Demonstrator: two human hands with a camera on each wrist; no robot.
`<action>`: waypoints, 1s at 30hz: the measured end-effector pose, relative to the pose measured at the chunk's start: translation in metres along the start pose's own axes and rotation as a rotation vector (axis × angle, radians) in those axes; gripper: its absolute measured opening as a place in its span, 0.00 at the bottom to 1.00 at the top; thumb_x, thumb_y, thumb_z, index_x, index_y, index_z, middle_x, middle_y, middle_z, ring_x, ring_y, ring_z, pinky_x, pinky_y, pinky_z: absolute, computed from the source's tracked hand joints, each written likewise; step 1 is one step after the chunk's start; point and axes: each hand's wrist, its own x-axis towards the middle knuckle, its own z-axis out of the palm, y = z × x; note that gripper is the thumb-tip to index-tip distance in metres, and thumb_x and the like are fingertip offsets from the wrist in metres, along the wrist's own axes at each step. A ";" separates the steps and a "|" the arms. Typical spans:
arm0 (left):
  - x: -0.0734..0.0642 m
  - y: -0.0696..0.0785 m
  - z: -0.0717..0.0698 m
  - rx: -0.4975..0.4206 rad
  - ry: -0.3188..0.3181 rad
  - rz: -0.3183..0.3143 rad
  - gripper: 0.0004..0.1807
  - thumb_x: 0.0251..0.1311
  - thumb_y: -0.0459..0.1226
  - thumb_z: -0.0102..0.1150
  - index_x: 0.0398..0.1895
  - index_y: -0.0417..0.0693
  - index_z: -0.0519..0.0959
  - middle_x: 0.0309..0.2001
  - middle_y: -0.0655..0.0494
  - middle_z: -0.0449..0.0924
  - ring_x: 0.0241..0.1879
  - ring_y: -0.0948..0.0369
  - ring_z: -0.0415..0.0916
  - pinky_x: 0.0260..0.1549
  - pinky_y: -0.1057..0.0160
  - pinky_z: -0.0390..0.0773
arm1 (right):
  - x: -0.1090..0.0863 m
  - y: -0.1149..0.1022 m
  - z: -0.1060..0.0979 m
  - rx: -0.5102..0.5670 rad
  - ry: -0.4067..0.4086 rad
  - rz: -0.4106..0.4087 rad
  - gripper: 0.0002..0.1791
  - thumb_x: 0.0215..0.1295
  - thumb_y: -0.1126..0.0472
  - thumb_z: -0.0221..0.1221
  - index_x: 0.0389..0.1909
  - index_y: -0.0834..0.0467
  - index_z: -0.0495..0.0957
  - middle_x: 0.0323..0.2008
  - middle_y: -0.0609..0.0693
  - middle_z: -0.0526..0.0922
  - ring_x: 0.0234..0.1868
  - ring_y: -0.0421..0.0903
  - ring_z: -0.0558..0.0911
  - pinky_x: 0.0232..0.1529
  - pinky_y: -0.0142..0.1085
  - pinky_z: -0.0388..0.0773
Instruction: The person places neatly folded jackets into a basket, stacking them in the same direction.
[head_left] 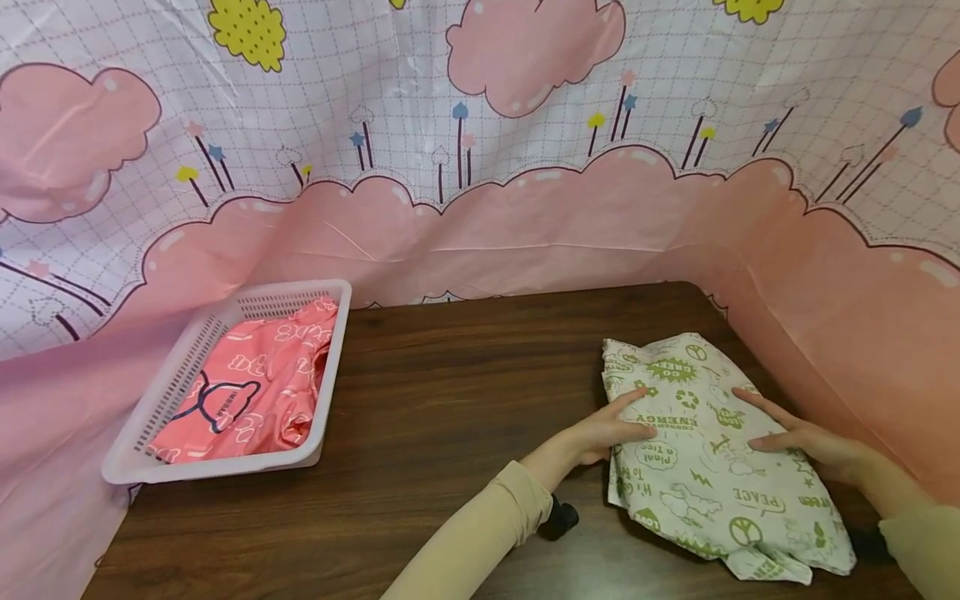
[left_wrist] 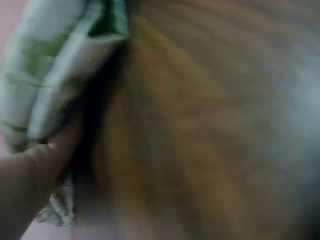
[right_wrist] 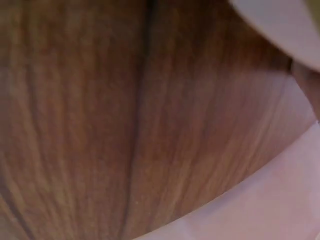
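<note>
A folded white cloth with green lettering and peace signs is at the right side of the table in the head view. My left hand grips its left edge, thumb and a finger showing over the print. At the opposite edge my right hand holds it, with two digits visible on top. The other fingers of both hands are hidden at the edges. In the blurred left wrist view, the cloth's folded layers lie against the hand. The right wrist view shows a strip of pale cloth in its top corner.
A white plastic basket stands at the table's left, holding a pink printed garment. The brown wooden table reaches a pink patterned curtain behind and at the right. A black strap piece shows by the left sleeve.
</note>
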 end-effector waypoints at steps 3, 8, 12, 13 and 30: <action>-0.001 -0.004 0.001 0.060 -0.035 0.035 0.36 0.57 0.42 0.60 0.62 0.87 0.54 0.69 0.72 0.42 0.69 0.53 0.48 0.57 0.45 0.62 | 0.001 0.000 0.004 -0.027 0.030 0.006 0.44 0.68 0.63 0.47 0.70 0.35 0.28 0.66 0.36 0.14 0.68 0.53 0.26 0.53 0.68 0.48; 0.001 -0.011 0.001 0.114 -0.020 0.080 0.39 0.56 0.40 0.61 0.62 0.86 0.54 0.69 0.74 0.41 0.70 0.57 0.39 0.60 0.50 0.60 | 0.001 0.002 0.009 -0.044 0.059 -0.023 0.45 0.67 0.63 0.48 0.69 0.34 0.28 0.66 0.33 0.16 0.68 0.50 0.27 0.53 0.68 0.49; 0.001 -0.009 -0.001 0.146 -0.001 0.088 0.39 0.54 0.39 0.63 0.62 0.85 0.55 0.69 0.74 0.43 0.70 0.58 0.40 0.59 0.50 0.61 | 0.003 0.002 0.012 -0.080 0.085 -0.038 0.45 0.67 0.63 0.49 0.70 0.35 0.29 0.67 0.32 0.17 0.65 0.64 0.23 0.50 0.72 0.47; 0.001 -0.008 -0.002 0.153 0.004 0.090 0.39 0.54 0.39 0.63 0.62 0.84 0.56 0.69 0.73 0.43 0.70 0.58 0.41 0.59 0.51 0.62 | 0.004 0.002 0.013 -0.087 0.089 -0.044 0.45 0.67 0.63 0.49 0.70 0.36 0.29 0.67 0.35 0.16 0.65 0.65 0.23 0.49 0.72 0.48; -0.026 0.012 -0.023 0.214 0.040 0.209 0.40 0.52 0.37 0.64 0.62 0.81 0.57 0.68 0.73 0.45 0.70 0.62 0.40 0.58 0.56 0.64 | 0.014 -0.024 0.035 0.027 0.078 -0.204 0.44 0.67 0.68 0.47 0.71 0.38 0.30 0.68 0.32 0.29 0.54 0.22 0.65 0.43 0.39 0.76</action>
